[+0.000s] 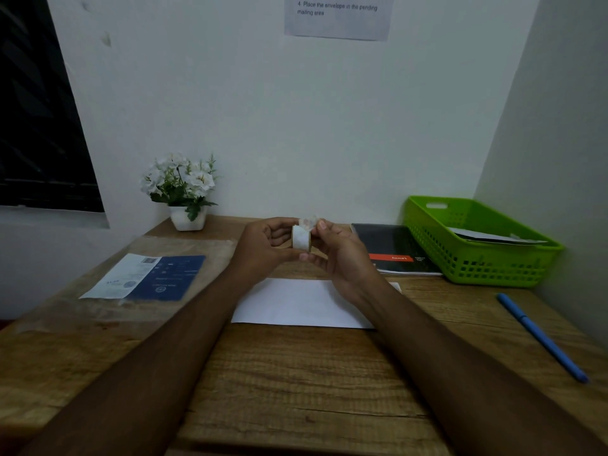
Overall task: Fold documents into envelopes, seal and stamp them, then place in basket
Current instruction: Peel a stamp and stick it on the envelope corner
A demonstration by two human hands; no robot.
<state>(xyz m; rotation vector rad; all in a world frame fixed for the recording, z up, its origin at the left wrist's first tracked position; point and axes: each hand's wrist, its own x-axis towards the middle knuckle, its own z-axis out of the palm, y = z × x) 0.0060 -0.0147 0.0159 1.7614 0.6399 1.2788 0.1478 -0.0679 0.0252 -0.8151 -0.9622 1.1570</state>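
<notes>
Both hands are raised above the desk middle, holding a small roll of white stamp stickers (301, 238). My left hand (263, 250) grips the roll from the left. My right hand (339, 255) steadies it from the right, with thumb and finger pinching a loose sticker (308, 222) at the roll's top. A white envelope (296, 302) lies flat on the wooden desk under my wrists, partly hidden by them. The green basket (493, 271) stands at the back right with envelopes (490, 238) inside.
A black notebook (394, 248) with an orange band lies left of the basket. A blue pen (539, 335) rests at the right edge. A clear pack with a blue label (148, 278) is at left. A white flower pot (187, 205) stands at the back wall.
</notes>
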